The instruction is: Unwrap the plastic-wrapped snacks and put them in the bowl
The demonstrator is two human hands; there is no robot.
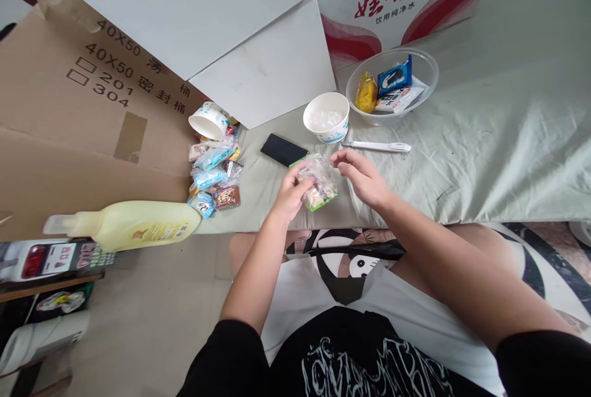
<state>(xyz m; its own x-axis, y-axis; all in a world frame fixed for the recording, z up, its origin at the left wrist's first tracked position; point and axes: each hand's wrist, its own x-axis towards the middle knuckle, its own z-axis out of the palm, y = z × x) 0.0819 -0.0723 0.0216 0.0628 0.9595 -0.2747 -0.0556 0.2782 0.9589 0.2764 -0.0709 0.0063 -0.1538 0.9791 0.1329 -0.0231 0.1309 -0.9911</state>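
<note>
My left hand [293, 192] is closed on a clear snack packet [318, 188] with green edges and pale pieces inside, its thumb on the front. Just right of the packet, my right hand [362, 176] has its fingers loosely bent and apart, with nothing visible in them. Behind the packet lies a black phone [282, 149]. A white-handled knife or cutter [381, 146] rests beyond my right hand. Near it stands a paper bowl [327, 115] with clear, crumpled-looking plastic inside.
At the back, a clear plastic bowl [431, 86] holds several wrapped snacks. Another paper bowl [210, 121] lies tipped on a pile of packaged snacks [215, 169] at the left. A yellow bottle [152, 224] lies by the cardboard box [92, 132]. White cartons [268, 71] stand behind.
</note>
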